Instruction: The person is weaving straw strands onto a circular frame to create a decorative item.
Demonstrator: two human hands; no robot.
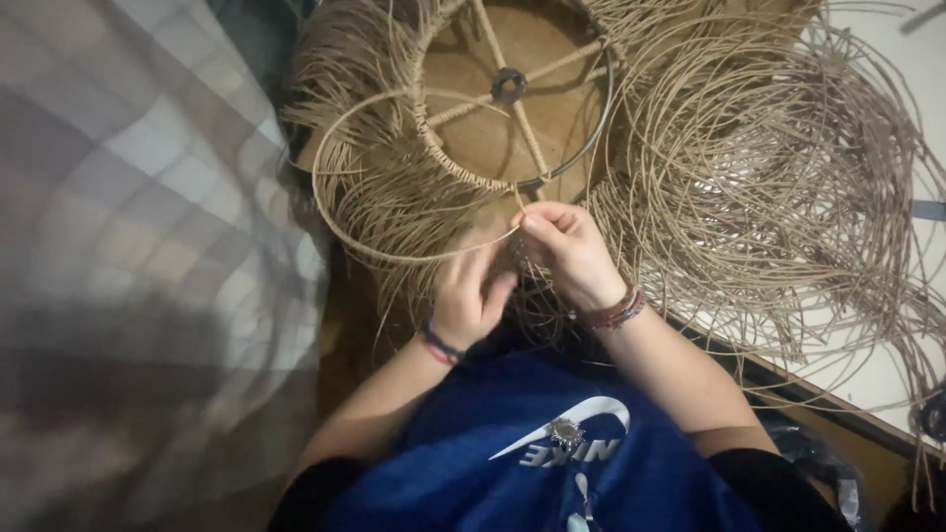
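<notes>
at the far left lay a blurred checked cloth (128, 246), no package or sign on it. the left hand (468, 296) sat low, fingers curled narrow around a thin cane strand (394, 251) that looped out leftward and back. just ahead of both hands stood the wire frame (512, 99), a ring with spokes lying flat, half bound in cane. the right hand (567, 246) was the nearer one to its rim, pinched shut on the strand at the binding. to the right, loose cane coils (778, 177) spread over a white surface (887, 374). a white logo showed on the blue shirt (512, 463) below.
</notes>
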